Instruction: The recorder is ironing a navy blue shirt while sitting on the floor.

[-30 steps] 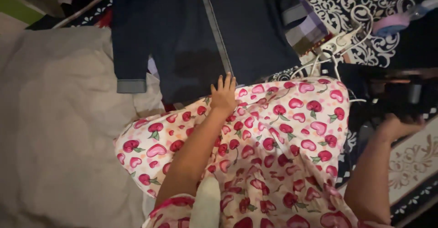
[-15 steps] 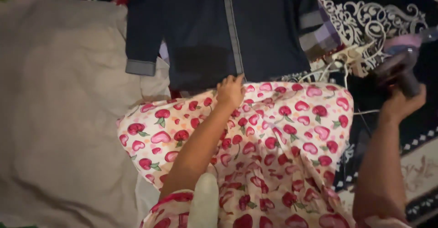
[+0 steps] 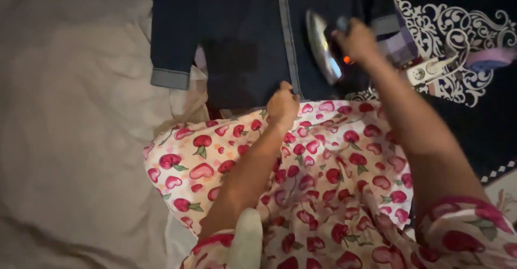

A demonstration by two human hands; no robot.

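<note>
I am looking down at my two hands working over a dark blue garment [image 3: 242, 43] that is lying flat on the floor covering ahead of me. My left hand [image 3: 282, 105] is curling shut on the garment's lower hem, pinching the cloth just beside the pale stitched strip [image 3: 288, 37] running up its front. My right hand [image 3: 356, 38] is gripping the handle of an iron [image 3: 326, 53], holding it tilted over the right half of the garment so that its shiny soleplate is facing left; a small orange light is glowing on its body. I cannot tell whether the iron is touching the cloth. One sleeve with a lighter cuff [image 3: 169, 78] is hanging down at the left, lying on a beige sheet [image 3: 70, 140]. My lap is covered by white fabric printed with red cherries and hearts [image 3: 323, 183]. To the right, a white power strip [image 3: 428, 71] is sitting on a dark rug with white scrollwork [image 3: 468, 26]
</note>
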